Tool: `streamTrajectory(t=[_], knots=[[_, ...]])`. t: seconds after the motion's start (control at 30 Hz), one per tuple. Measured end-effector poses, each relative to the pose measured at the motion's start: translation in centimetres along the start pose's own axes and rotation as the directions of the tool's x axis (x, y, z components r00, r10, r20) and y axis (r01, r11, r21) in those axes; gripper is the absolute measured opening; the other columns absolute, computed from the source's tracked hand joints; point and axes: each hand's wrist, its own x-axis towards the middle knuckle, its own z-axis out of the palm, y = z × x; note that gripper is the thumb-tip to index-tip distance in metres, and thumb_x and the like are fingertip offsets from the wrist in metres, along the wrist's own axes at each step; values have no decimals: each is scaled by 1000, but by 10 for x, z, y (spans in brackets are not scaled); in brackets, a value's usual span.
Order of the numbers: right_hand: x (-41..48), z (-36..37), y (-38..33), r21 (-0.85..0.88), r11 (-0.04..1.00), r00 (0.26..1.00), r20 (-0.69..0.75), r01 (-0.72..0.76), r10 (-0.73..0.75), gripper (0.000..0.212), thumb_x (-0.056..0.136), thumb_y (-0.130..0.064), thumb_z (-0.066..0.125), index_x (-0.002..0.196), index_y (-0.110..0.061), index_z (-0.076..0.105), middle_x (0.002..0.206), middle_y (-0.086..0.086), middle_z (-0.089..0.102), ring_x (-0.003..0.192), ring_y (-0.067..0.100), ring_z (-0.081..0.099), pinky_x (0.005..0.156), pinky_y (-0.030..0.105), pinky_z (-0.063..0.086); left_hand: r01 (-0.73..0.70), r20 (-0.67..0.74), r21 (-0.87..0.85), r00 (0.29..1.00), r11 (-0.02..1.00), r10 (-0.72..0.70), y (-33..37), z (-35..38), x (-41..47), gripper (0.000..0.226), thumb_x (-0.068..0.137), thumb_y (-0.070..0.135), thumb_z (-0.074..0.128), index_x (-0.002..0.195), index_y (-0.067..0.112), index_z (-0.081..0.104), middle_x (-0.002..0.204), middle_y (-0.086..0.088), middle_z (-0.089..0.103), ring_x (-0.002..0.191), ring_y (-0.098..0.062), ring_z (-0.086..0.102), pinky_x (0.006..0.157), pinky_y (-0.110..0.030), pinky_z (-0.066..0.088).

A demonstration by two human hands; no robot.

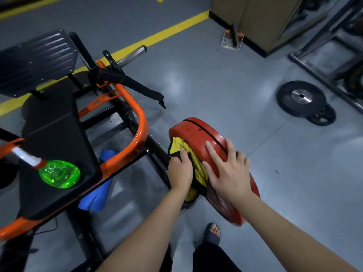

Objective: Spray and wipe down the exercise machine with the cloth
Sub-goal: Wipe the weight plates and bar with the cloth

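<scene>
A red weight plate (pixel 198 132) stands on edge on the sleeve of an orange-and-black exercise machine (pixel 137 122). My left hand (pixel 179 169) presses a yellow cloth (pixel 198 167) against the plate's inner face, fingers curled into the fabric. Flat on the plate's rim lies my right hand (pixel 227 169), its fingers spread. A green spray bottle (pixel 59 173) with a white and orange nozzle lies on the machine's black pad (pixel 51 122) at the left.
A blue cloth (pixel 98 195) hangs under the pad. Two black weight plates (pixel 302 99) lie on the grey floor at the right, near a metal rack (pixel 324 61). A steel bar end (pixel 135 53) juts out behind. My sandalled foot (pixel 213 232) is below the plate.
</scene>
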Motion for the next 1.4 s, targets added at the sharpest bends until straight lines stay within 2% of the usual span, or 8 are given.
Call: streamTrajectory(t=[0.13, 0.3, 0.43, 0.57, 0.77, 1.07, 1.2, 1.4], knots=[[35, 0, -21, -84, 996, 998, 58, -31, 36, 60, 99, -65, 35, 153, -40, 40, 151, 22, 42, 100, 43, 55, 82, 50, 46, -86, -10, 1, 996, 996, 86, -14, 5, -7, 51, 107, 52, 37, 119, 14, 69, 114, -11, 71, 108, -32, 65, 96, -43, 51], [103, 7, -54, -116, 993, 962, 269, -6, 38, 59, 99, -63, 35, 152, -39, 36, 149, 19, 39, 119, 46, 46, 94, 53, 38, -91, 31, 14, 995, 996, 90, -20, 1, -14, 45, 107, 52, 40, 97, 16, 65, 104, -12, 71, 102, -37, 66, 89, -44, 53], [149, -1, -69, 183, 980, 912, 411, -73, -9, 63, 96, -63, 44, 155, -42, 35, 152, 9, 43, 134, 44, 38, 107, 55, 33, -73, 7, 48, 997, 996, 73, -9, -10, -7, 47, 106, 51, 42, 125, 14, 63, 127, -16, 67, 119, -38, 60, 95, -37, 46], [83, -20, -40, 102, 992, 947, 319, -68, 32, 77, 90, -79, 37, 158, -44, 25, 168, 7, 17, 141, 45, 30, 113, 57, 27, -90, 47, 75, 995, 993, 87, -3, -21, -4, 53, 106, 53, 41, 133, 12, 59, 132, -18, 63, 123, -39, 58, 95, -38, 45], [-37, -16, 31, 156, 988, 993, 116, 2, -20, 66, 97, -71, 36, 158, -50, 20, 165, 8, 22, 118, 41, 47, 98, 53, 48, -27, 123, 61, 992, 998, 19, 0, -21, -20, 67, 106, 57, 35, 148, 7, 45, 143, -18, 55, 129, -38, 54, 104, -45, 46], [9, -3, 1, 29, 999, 999, -15, 43, -42, 59, 100, -65, 35, 153, -40, 42, 148, 22, 41, 96, 41, 52, 80, 49, 50, -59, 120, -39, 991, 997, 63, -11, -12, -21, 56, 104, 60, 39, 134, 16, 60, 123, -5, 66, 113, -28, 63, 90, -34, 47], [61, -5, -26, -68, 997, 988, 155, 30, -19, 59, 99, -66, 35, 154, -45, 34, 152, 20, 38, 113, 45, 50, 92, 52, 45, -121, 46, -59, 991, 991, 124, -25, 4, -29, 76, 90, 75, 30, 108, 12, 68, 101, -13, 72, 95, -34, 67, 87, -48, 56], [154, 14, -67, -38, 995, 878, 475, 88, -59, 57, 98, -64, 34, 150, -40, 38, 143, 15, 46, 127, 47, 46, 101, 52, 38, -214, 51, -18, 975, 977, 214, -57, 26, -56, 78, 99, 67, 33, 92, -5, 62, 84, -21, 66, 81, -35, 65, 71, -40, 49]])
